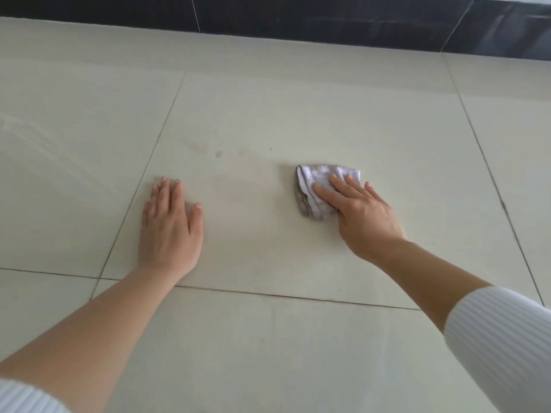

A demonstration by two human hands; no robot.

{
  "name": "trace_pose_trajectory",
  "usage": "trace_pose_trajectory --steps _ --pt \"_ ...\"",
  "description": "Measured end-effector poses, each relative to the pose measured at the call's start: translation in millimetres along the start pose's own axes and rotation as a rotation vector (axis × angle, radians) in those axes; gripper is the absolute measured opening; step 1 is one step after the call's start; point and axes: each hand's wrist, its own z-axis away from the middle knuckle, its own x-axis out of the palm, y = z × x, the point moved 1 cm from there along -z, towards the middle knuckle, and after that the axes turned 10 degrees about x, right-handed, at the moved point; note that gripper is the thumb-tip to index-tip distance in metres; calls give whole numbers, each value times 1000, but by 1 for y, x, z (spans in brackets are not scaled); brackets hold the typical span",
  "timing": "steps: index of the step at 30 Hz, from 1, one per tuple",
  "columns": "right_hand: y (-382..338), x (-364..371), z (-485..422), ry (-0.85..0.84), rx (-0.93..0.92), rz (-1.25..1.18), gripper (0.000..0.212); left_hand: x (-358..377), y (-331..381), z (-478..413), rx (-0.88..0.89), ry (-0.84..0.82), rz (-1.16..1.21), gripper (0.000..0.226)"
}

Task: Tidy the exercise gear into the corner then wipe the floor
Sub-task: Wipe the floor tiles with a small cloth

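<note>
From the head camera we look down at a pale tiled floor (268, 338), with a dark skirting (328, 22) running along its far edge. No exercise gear is in view, so we judge that we are in the wiping part of the task.

Our left hand (170, 222) lies flat on the floor with straight fingers, palm down and holding nothing; it looks like a brace for our weight. Our right hand (360, 213) presses down on a bunched pale cloth (313, 177) with its fingers straight and spread over the near side. It does not curl round the cloth. The cloth sits on the same large tile as both hands, nearer the floor's far edge than the left hand and well apart from it.

A few faint smudges (219, 154) show on the tile between the hands, a little farther out.

The cloth looks soft, light and limp. We expect it to slide easily on the smooth tile and to bunch or slip out if pushed from one edge only. A flat palm over its middle should drive it best, and to lift it we would gather the folds in a pinch.
</note>
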Motion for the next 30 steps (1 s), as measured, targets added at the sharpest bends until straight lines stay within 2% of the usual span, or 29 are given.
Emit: trace_pose_trajectory --steps 7,11,14,18,20,22,24,27,30 --pt "-10 -13 -75 -81 317 37 65 4 -3 1 -12 75 21 66" --pt "-40 -14 -108 -136 345 15 63 2 0 1 -31 84 21 65" --pt "-77 -6 -107 -134 222 2 63 1 1 1 -33 79 14 64" --pt "-123 21 -59 -122 -210 9 63 -1 3 0 -36 71 12 64" --pt "-114 25 -48 -96 -390 1 58 -3 3 0 -43 67 19 63" --pt "-88 21 -64 -45 -487 82 59 -5 4 1 -46 64 19 62" --pt "-67 8 -91 4 -371 100 59 -6 5 1 -47 62 15 61" --pt "-47 -4 -137 24 84 54 62 -5 6 0 -60 51 14 61" --pt "-57 -6 -175 5 392 52 69 -4 5 1 -68 41 7 60"
